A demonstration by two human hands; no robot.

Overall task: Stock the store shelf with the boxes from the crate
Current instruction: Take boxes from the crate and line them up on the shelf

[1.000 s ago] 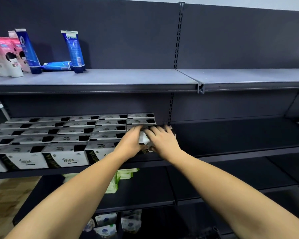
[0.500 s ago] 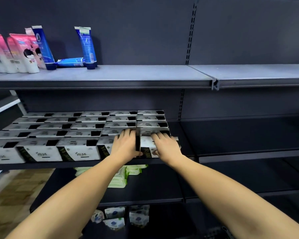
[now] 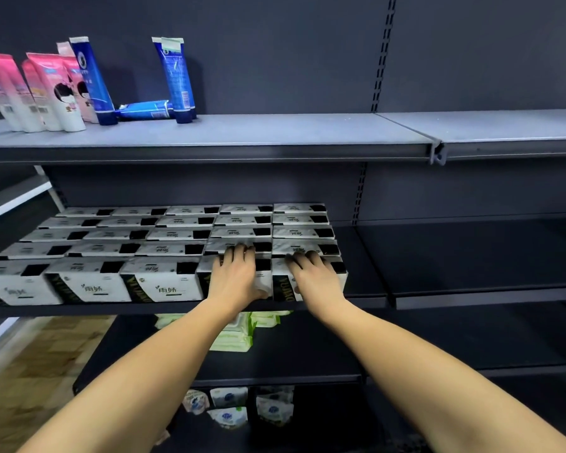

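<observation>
Head view, middle shelf. The left hand (image 3: 236,277) is gripping the fourth front-row box (image 3: 265,277), with its fingers lying over the top, their tips hooking the rear edge, and the thumb pressing on the front face. The right hand (image 3: 314,279) is gripping the end box (image 3: 339,277) in the same way, at 3 o'clock of the left hand. The two hands are working side by side and are not touching each other. Both boxes are standing upright at the front lip of the middle shelf (image 3: 111,310), touching one another, and I am reading them as the right end of the front row.

The stocked block of white-and-black boxes (image 3: 164,235) is filling the shelf from 9 o'clock of the hands through to 12 o'clock, running in five columns and five rows, packed edge to edge. At 3 o'clock of the end box I am seeing the dark shelf surface running on.

At 12 o'clock the grey top shelf (image 3: 242,132) is carrying pink tubes (image 3: 46,93) at 10 o'clock of my view, and beside them blue tubes (image 3: 174,80) standing on their caps, with one blue tube (image 3: 144,110) lying flat between them. A slotted upright (image 3: 383,53) is rising at 1 o'clock.

At 6 o'clock of the hands, green-and-white packs (image 3: 232,338) are lying on the next shelf down, and white pouches (image 3: 229,407) are sitting below those. A wooden floor (image 3: 23,364) is showing at 8 o'clock.
</observation>
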